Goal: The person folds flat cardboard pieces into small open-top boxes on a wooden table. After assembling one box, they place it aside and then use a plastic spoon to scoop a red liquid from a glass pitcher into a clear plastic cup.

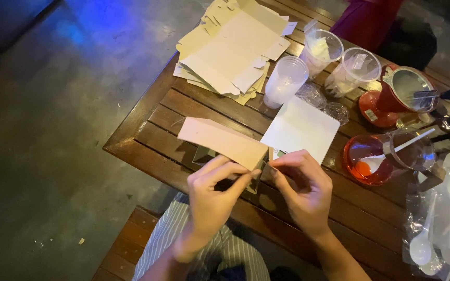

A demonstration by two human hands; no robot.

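Hands (209, 195) (303, 187) pinching tan cardboard box (222, 141)

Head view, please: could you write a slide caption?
Left hand and right hand fold a cardboard box over a wooden table.

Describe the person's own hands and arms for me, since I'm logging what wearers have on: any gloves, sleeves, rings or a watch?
Both the left hand and the right hand are bare: no gloves, and no rings or watch can be seen. The forearms are uncovered as far as the frame's lower edge, so no sleeve shows. Below them lies striped clothing, grey and white, on the lap.
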